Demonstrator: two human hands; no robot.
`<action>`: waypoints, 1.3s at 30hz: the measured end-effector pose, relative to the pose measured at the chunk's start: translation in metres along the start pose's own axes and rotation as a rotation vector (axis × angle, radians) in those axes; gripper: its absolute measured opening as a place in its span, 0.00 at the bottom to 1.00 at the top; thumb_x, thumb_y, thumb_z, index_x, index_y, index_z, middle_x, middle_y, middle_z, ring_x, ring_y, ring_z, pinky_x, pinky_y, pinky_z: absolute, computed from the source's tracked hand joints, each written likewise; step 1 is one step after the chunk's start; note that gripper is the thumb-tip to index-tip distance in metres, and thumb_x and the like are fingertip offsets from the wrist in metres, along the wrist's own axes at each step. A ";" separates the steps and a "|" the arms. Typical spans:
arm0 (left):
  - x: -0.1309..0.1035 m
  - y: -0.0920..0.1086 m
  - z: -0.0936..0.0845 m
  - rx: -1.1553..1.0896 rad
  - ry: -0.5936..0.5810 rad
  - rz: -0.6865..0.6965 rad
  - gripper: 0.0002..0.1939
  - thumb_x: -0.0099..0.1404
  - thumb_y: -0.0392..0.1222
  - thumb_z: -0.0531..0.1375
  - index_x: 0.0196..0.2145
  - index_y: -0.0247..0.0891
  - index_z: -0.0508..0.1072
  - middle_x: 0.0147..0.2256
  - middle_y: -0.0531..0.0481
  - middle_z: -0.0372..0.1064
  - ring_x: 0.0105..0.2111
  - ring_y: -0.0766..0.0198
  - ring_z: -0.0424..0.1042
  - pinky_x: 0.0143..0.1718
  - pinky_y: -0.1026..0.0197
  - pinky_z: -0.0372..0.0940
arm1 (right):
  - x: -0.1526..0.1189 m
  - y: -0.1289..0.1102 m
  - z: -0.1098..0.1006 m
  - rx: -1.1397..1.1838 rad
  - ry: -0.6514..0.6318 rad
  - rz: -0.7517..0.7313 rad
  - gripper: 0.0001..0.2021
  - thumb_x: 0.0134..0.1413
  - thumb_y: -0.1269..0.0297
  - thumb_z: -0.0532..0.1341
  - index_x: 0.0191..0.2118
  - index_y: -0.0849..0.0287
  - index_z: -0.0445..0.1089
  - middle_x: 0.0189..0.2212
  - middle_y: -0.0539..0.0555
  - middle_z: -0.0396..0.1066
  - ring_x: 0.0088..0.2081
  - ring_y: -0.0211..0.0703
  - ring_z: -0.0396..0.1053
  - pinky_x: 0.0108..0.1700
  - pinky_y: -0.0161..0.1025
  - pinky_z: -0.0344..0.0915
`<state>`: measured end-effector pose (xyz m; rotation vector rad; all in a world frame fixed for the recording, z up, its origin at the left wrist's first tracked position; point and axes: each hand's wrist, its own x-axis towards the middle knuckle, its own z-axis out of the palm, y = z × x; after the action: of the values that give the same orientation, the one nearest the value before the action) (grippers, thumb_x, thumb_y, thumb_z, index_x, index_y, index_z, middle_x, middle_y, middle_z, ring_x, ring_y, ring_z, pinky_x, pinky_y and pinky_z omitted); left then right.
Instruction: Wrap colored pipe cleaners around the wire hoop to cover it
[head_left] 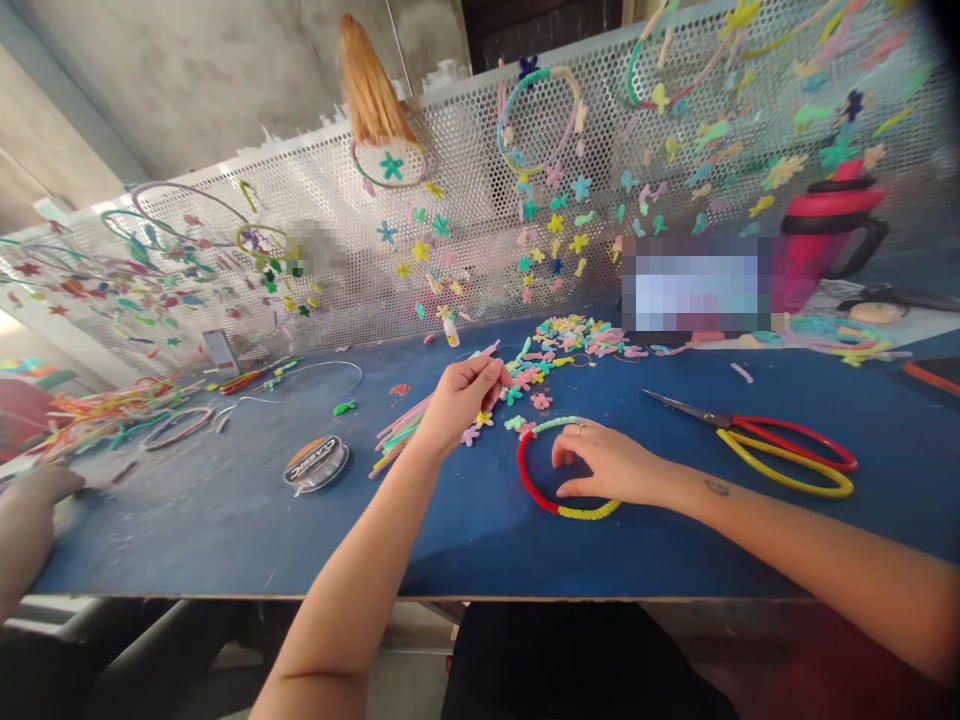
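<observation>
A ring (538, 488) wrapped in red, yellow and pale green lies on the blue table (465, 540). My right hand (604, 462) rests over its right side, thumb and fingers apart, touching it. My left hand (469, 395) is beyond the ring to the left, fingers pinched together beside the pile of small pastel flower pieces (540, 375). What its fingertips hold, if anything, is too small to name. Thin pastel sticks (405, 425) lie just left of that hand. Single flowers (541, 401) are scattered between the two hands.
Scissors (787, 450) with red and yellow handles lie at right. A clear spool (316, 465) sits at left. Behind stands a perforated metal panel (472, 200) hung with rings and flowers. A pink tumbler (825, 240) is at back right. Another person's arm (26, 530) reaches in at far left.
</observation>
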<state>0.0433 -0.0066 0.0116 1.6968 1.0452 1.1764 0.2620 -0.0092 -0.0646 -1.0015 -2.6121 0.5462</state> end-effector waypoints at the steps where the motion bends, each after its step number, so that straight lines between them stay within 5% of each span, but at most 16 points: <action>1: 0.002 0.001 -0.001 0.028 -0.009 0.001 0.16 0.62 0.49 0.54 0.26 0.34 0.68 0.17 0.56 0.54 0.17 0.75 0.54 0.19 0.71 0.51 | 0.001 -0.002 0.005 -0.008 0.020 -0.010 0.10 0.49 0.56 0.60 0.32 0.58 0.68 0.31 0.53 0.68 0.36 0.45 0.64 0.38 0.40 0.57; 5: 0.020 0.012 -0.007 0.264 -0.151 0.019 0.17 0.63 0.49 0.52 0.25 0.33 0.70 0.17 0.55 0.57 0.18 0.74 0.56 0.19 0.71 0.52 | 0.005 -0.006 0.015 0.035 0.060 0.017 0.07 0.55 0.66 0.54 0.28 0.59 0.65 0.30 0.54 0.68 0.34 0.44 0.64 0.38 0.41 0.57; 10: 0.059 0.026 -0.019 0.496 -0.662 0.006 0.16 0.62 0.47 0.53 0.27 0.34 0.73 0.22 0.49 0.68 0.20 0.72 0.64 0.21 0.71 0.57 | 0.005 0.001 0.006 0.134 0.096 0.069 0.08 0.59 0.64 0.49 0.31 0.58 0.61 0.31 0.53 0.70 0.32 0.41 0.65 0.35 0.38 0.59; 13: 0.076 0.026 -0.021 0.464 -0.826 0.039 0.14 0.62 0.46 0.54 0.29 0.35 0.74 0.24 0.48 0.70 0.21 0.71 0.67 0.23 0.70 0.60 | 0.004 0.008 -0.004 0.348 0.097 0.132 0.09 0.62 0.62 0.44 0.36 0.58 0.58 0.32 0.53 0.72 0.25 0.36 0.63 0.29 0.35 0.60; 16: 0.084 0.023 -0.021 0.429 -0.870 0.051 0.15 0.62 0.46 0.53 0.29 0.35 0.75 0.23 0.47 0.70 0.22 0.70 0.68 0.23 0.69 0.61 | 0.005 0.010 -0.008 0.421 0.123 0.189 0.11 0.60 0.56 0.48 0.37 0.59 0.58 0.32 0.54 0.72 0.27 0.38 0.64 0.30 0.36 0.60; 20: 0.088 0.021 -0.017 0.453 -0.912 0.049 0.14 0.61 0.46 0.55 0.27 0.36 0.75 0.20 0.47 0.70 0.20 0.68 0.68 0.18 0.69 0.59 | 0.014 -0.006 0.000 0.010 0.110 0.088 0.16 0.45 0.50 0.62 0.35 0.57 0.64 0.34 0.54 0.69 0.37 0.46 0.66 0.37 0.40 0.59; 26: 0.090 0.011 -0.007 0.548 -0.962 0.028 0.12 0.59 0.40 0.54 0.24 0.35 0.74 0.21 0.48 0.71 0.19 0.69 0.68 0.19 0.69 0.59 | 0.026 -0.019 0.024 -0.286 0.070 0.048 0.03 0.55 0.70 0.53 0.32 0.60 0.63 0.32 0.56 0.66 0.34 0.44 0.65 0.35 0.38 0.57; 32: 0.093 -0.001 -0.012 0.530 -0.947 -0.013 0.10 0.57 0.39 0.56 0.23 0.35 0.75 0.20 0.49 0.70 0.18 0.68 0.67 0.19 0.69 0.58 | 0.031 -0.012 0.026 -0.235 0.105 0.068 0.06 0.57 0.72 0.51 0.31 0.59 0.62 0.31 0.54 0.67 0.33 0.41 0.64 0.34 0.37 0.57; 39: 0.093 -0.001 -0.021 0.533 -0.976 0.049 0.11 0.58 0.39 0.54 0.25 0.34 0.75 0.22 0.48 0.70 0.20 0.70 0.67 0.22 0.69 0.61 | 0.039 -0.012 0.022 -0.113 0.200 0.161 0.10 0.54 0.57 0.56 0.37 0.56 0.67 0.36 0.53 0.69 0.40 0.44 0.66 0.38 0.38 0.59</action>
<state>0.0443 0.0832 0.0432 2.3209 0.6906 -0.0283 0.2180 0.0038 -0.0733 -1.2420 -2.4225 0.3176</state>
